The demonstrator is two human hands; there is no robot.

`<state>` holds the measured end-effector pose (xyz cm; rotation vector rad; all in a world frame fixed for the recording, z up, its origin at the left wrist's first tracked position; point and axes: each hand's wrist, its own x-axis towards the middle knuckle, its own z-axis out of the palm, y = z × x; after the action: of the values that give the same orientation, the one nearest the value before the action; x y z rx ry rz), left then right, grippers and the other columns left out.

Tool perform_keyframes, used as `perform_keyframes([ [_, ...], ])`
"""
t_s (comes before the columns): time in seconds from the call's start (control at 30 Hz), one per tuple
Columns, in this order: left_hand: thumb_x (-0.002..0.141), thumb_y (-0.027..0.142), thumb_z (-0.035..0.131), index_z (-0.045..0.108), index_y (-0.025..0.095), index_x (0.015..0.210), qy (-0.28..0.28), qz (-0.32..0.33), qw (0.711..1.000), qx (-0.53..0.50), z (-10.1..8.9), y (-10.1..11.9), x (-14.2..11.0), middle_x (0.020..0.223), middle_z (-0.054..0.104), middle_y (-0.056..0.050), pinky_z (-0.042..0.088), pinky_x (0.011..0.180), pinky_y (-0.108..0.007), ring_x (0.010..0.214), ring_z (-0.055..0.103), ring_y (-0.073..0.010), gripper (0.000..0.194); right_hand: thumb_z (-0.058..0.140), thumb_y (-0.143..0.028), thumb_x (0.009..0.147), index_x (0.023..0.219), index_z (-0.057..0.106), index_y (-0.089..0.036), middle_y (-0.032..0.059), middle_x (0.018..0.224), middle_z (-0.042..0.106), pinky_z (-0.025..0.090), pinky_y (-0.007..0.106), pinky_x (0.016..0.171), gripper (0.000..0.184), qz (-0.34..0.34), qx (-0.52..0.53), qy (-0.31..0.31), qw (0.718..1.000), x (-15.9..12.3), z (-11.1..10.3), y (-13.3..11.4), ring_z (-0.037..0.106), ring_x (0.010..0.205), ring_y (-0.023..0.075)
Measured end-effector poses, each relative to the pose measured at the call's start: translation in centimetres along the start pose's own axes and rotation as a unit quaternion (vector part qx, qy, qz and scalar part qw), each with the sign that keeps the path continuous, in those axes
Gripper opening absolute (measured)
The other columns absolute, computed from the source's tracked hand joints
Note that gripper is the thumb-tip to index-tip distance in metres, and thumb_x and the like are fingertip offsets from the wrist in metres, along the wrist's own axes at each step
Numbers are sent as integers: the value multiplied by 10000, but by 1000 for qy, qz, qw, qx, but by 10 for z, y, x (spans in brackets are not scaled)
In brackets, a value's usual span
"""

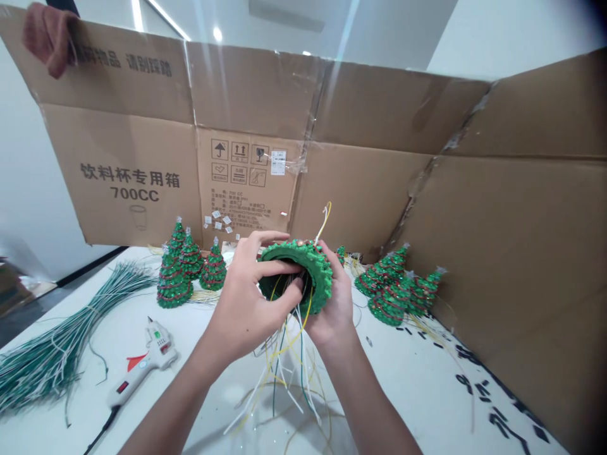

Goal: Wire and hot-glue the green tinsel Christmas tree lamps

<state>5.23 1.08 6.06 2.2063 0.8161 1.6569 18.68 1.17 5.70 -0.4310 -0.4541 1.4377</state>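
A small green Christmas tree ornament (320,272) is tipped so its hollow base faces me. My left hand (253,303) is closed at its left rim, with the thumb and a finger reaching into the dark opening. What those fingertips pinch inside is hidden. Around the right side and back of the tree, my right hand (334,306) is wrapped. Yellow, white and green wires (301,335) hang from the opening toward the table. A yellow and white wire loop (326,218) sticks up behind the tree.
Several decorated trees (175,268) stand at the left back, with more trees (396,291) at the right. A glue gun (147,357) lies left of my arm, beside a bundle of green and white wires (61,335). Cardboard walls (370,196) close off the back and right.
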Motion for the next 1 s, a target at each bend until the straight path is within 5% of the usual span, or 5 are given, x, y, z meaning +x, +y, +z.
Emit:
perform_keyframes([
  [0.2, 839, 140, 829, 856, 291, 953, 31, -5, 999, 16, 6, 0, -2, 1325, 709, -68, 555, 1084, -570, 1269, 666, -304, 191, 747, -380, 955, 839, 832, -208, 7, 855, 861, 653, 260, 843, 224, -16, 4, -3, 1000, -1, 1, 4, 803, 775, 152],
  [0.47, 810, 71, 794, 792, 239, 771, 187, 2, 982, 26, 31, 0, -9, 1129, 722, -46, 581, 938, -447, 1088, 692, -241, 172, 762, -408, 900, 834, 830, -209, 25, 842, 843, 666, 423, 963, 220, -3, 2, -29, 1000, -4, 4, 10, 825, 897, 249],
  [1.0, 834, 82, 778, 703, 225, 707, 147, -24, 989, -21, 36, 3, -10, 1195, 672, -51, 559, 988, -446, 1170, 675, -247, 205, 745, -390, 906, 789, 831, -183, 45, 792, 834, 674, 414, 953, 252, 2, 7, -12, 1000, 2, 2, -2, 815, 809, 237],
])
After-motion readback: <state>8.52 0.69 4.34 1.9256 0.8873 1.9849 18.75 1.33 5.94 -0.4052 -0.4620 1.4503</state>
